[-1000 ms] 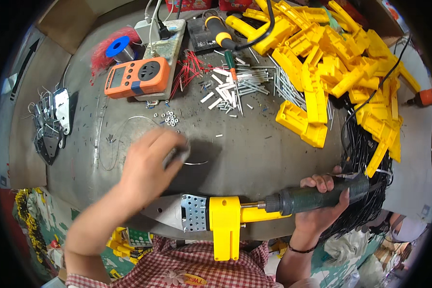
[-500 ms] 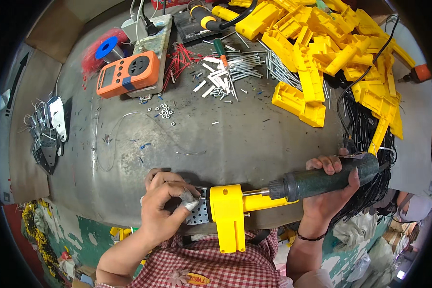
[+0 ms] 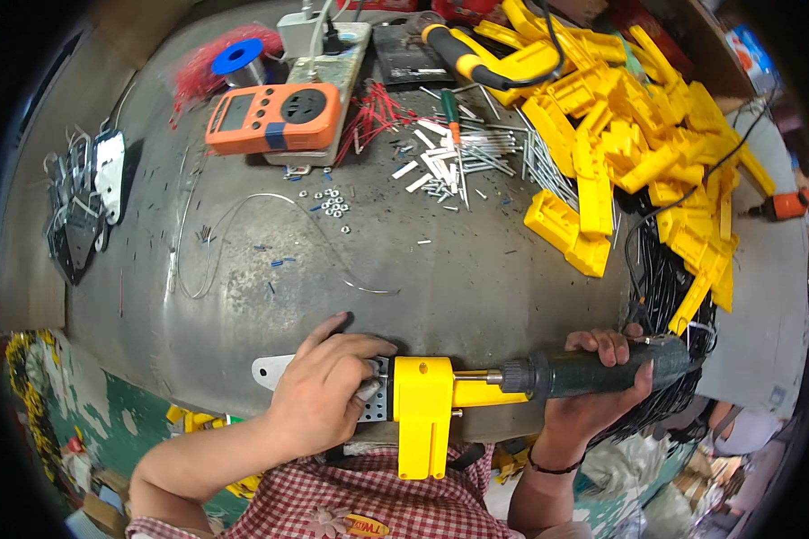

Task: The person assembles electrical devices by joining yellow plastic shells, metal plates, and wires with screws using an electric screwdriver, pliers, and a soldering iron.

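Observation:
Near the table's front edge lies a yellow plastic housing (image 3: 421,395) with a handle-like arm to its right. Joined to its left side is a perforated metal plate (image 3: 271,370), whose rounded end pokes out past my left hand (image 3: 324,388). That hand is closed over the plate, thumb tucked under and something whitish wrapped at a fingertip; the plate's middle is hidden beneath it. My right hand (image 3: 607,382) grips a dark electric screwdriver (image 3: 571,374) lying level, its bit against the housing's right side. A small screw (image 3: 457,414) sticks out below the bit.
At back right are a heap of yellow plastic housings (image 3: 634,135), long screws (image 3: 548,166) and a green-handled screwdriver (image 3: 450,108). An orange meter (image 3: 274,119), solder spool (image 3: 243,61) and nuts (image 3: 334,205) sit back left. Metal brackets (image 3: 85,202) lie far left; black cables (image 3: 665,278) bundle at right.
My left hand has flattened and spread farther over the metal plate, whose rounded end now shows. The screwdriver stays against the housing. The whole view has shifted slightly.

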Demonstrator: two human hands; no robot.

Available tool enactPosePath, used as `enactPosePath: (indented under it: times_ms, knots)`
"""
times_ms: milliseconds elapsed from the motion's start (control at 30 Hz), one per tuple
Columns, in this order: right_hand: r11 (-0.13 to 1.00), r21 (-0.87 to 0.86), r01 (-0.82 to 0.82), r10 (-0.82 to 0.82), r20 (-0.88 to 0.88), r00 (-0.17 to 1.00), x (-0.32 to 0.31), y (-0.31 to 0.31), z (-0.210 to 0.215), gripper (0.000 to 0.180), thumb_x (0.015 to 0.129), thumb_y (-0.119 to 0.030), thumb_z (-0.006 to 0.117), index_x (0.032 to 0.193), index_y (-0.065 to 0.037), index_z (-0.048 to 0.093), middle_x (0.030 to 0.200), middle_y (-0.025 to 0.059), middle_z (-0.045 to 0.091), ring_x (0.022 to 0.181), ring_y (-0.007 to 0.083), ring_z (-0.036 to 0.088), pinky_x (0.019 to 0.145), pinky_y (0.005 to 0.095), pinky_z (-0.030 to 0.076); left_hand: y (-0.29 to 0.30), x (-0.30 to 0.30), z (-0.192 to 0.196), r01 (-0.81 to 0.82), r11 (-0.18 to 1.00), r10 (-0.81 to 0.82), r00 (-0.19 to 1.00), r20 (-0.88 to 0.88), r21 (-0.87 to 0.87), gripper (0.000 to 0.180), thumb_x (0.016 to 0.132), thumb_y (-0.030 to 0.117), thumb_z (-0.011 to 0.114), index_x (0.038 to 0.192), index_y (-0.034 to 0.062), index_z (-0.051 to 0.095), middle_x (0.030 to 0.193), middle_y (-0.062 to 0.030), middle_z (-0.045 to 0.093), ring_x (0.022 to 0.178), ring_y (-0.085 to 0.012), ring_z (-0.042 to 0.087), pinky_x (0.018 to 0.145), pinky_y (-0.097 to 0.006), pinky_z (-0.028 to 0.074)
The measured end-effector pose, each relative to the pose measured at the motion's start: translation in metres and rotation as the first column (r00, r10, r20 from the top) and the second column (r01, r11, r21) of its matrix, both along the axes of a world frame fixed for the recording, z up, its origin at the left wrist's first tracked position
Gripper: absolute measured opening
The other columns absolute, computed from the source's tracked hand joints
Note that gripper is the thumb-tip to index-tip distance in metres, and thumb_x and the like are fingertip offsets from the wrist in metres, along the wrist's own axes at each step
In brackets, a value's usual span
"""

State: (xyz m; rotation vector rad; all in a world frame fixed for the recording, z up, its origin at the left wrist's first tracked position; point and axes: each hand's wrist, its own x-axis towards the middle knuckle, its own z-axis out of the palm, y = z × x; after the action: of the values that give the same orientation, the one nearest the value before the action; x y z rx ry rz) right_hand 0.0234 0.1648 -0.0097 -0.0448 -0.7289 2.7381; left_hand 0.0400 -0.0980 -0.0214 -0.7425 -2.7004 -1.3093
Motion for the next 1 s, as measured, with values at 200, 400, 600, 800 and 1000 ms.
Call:
enactPosePath:
  times_ms: [200, 400, 600, 800, 1000]
  knots:
    - [0.998, 0.046, 0.034, -0.035, 0.014, 0.999, -0.0001, -0.0015, -0.0003, 0.030, 0.085, -0.023, 0.054, 0.108, -0.007, 0.042, 0.077, -0.0015, 0.045, 0.075, 0.0100, 0.049, 0.079, 0.0301, 0.039, 0.0001, -0.0024, -0.0003, 0.041, 0.999, -0.042, 0.999, -0.023, -0.028, 0.029, 0.057, -0.004, 0.058, 0.082, 0.0038, 0.044, 0.108, -0.0083, 0.059, 0.096, -0.0274, 0.056, 0.097, -0.048, 0.037]
    - [0.993, 0.068, 0.096, -0.101, 0.075, 0.992, 0.0002, -0.0006, -0.0014, 0.033, 0.085, -0.028, 0.054, 0.110, -0.010, 0.043, 0.074, -0.0021, 0.046, 0.070, 0.0097, 0.048, 0.077, 0.0298, 0.039, -0.0005, -0.0018, -0.0023, 0.051, 0.998, -0.052, 0.998, -0.037, -0.047, 0.027, 0.060, -0.002, 0.058, 0.084, 0.0034, 0.045, 0.108, -0.0086, 0.058, 0.097, -0.0269, 0.056, 0.097, -0.047, 0.038]
    - [0.991, 0.075, 0.108, -0.114, 0.085, 0.990, 0.0010, -0.0017, 0.0008, 0.031, 0.084, -0.027, 0.055, 0.108, -0.010, 0.043, 0.073, -0.0021, 0.047, 0.070, 0.0092, 0.048, 0.075, 0.0289, 0.039, -0.0016, -0.0010, -0.0021, 0.070, 0.998, -0.070, 0.997, 0.019, 0.011, 0.030, 0.063, -0.001, 0.058, 0.089, 0.0027, 0.045, 0.111, -0.0101, 0.056, 0.101, -0.0288, 0.054, 0.097, -0.046, 0.038]
    - [0.990, 0.070, 0.126, -0.132, 0.093, 0.987, -0.0009, -0.0041, 0.0002, 0.031, 0.084, -0.026, 0.055, 0.107, -0.010, 0.042, 0.073, -0.0023, 0.047, 0.070, 0.0090, 0.048, 0.075, 0.0286, 0.039, -0.0023, -0.0013, -0.0035, 0.064, 0.998, -0.064, 0.998, 0.021, 0.002, 0.030, 0.064, 0.002, 0.057, 0.092, 0.0027, 0.046, 0.111, -0.0096, 0.056, 0.100, -0.0294, 0.054, 0.094, -0.044, 0.039]
    - [0.992, 0.061, 0.114, -0.118, 0.077, 0.990, -0.0019, -0.0027, 0.0007, 0.030, 0.085, -0.027, 0.054, 0.107, -0.010, 0.042, 0.074, -0.0021, 0.046, 0.071, 0.0091, 0.048, 0.075, 0.0287, 0.039, -0.0010, -0.0046, -0.0018, 0.067, 0.998, -0.068, 0.997, -0.029, -0.018, 0.026, 0.064, 0.004, 0.057, 0.088, 0.0021, 0.049, 0.109, -0.0089, 0.057, 0.096, -0.0284, 0.055, 0.087, -0.040, 0.042]
